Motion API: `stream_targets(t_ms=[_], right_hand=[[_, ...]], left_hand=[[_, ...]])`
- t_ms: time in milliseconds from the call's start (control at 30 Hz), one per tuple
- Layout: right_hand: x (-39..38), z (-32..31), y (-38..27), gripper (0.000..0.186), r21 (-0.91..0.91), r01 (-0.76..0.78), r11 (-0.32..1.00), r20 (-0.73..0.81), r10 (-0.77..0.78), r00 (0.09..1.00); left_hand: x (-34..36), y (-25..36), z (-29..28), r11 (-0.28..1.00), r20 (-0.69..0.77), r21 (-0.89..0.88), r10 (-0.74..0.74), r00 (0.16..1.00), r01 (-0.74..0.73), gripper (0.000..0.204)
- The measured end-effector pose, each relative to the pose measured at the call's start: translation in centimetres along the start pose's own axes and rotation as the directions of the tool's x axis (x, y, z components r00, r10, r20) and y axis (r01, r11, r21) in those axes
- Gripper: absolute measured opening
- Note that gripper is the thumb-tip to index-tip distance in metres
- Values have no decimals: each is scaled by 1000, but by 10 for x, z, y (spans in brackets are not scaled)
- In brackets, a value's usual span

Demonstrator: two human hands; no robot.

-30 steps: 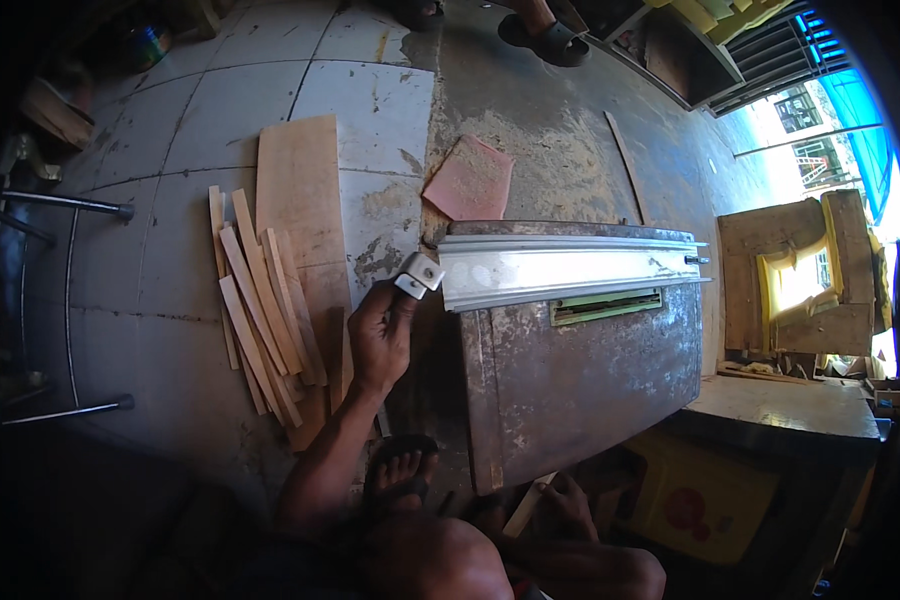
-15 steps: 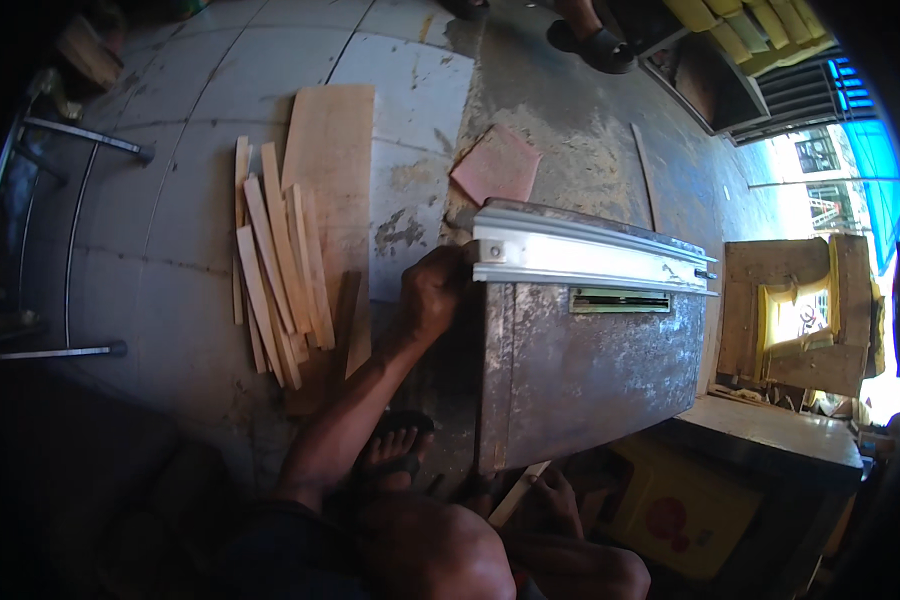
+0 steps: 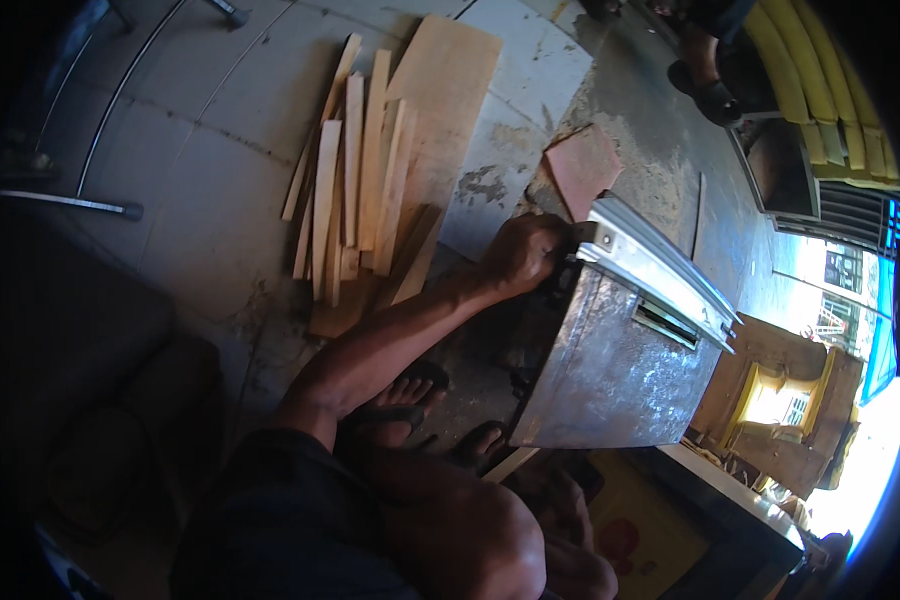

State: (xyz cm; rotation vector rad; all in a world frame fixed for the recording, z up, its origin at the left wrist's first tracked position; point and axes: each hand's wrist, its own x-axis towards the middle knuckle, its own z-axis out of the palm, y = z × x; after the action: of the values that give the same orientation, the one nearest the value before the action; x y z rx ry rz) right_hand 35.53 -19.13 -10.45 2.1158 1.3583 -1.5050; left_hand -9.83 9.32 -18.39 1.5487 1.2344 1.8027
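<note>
My left hand (image 3: 526, 256) is closed in a fist at the near end of a shiny aluminium rail (image 3: 660, 270); its fingertips and what they grip are hidden. The rail lies across a worn metal machine table (image 3: 610, 375) with a narrow slotted insert (image 3: 666, 324). Low in the shade beneath the table's near edge, my right hand (image 3: 562, 500) is dim, its fingers closed by a pale wooden strip (image 3: 510, 464). The strip's far part is hidden under the table.
Several wooden strips (image 3: 355, 180) lie on a broad board (image 3: 455, 75) on the tiled floor. Beyond the table is a pinkish tile piece (image 3: 584, 170). A wooden frame (image 3: 770, 400) stands at the right. Another person's sandalled foot (image 3: 712, 95) shows at the far right.
The view has turned, so the table looks tilted and the floor boards sit higher. My left hand stays at the rail's end. My right hand and the wooden strip are now darker and less exposed.
</note>
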Motion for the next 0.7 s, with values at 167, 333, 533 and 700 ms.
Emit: stream_targets(t_ms=[167,333,533,700], right_hand=[[-31,-65,-61,38,-369,40,929,-57,-65,996],[-28,-78,-139,39,-483,39,875,-8,-49,999],[-33,-42,-218,38,-272,20,962,40,-9,999],[-36,-19,-235,34,-354,181,918,105,-153,983]], left_hand=[[3,-4,-1,999,68,-32,-25,997,27,10],[-2,-17,-7,1000,128,-6,-30,991,31,6],[6,-9,-12,992,145,-120,-29,989,47,12],[10,-11,-21,971,262,-165,-127,957,175,14]])
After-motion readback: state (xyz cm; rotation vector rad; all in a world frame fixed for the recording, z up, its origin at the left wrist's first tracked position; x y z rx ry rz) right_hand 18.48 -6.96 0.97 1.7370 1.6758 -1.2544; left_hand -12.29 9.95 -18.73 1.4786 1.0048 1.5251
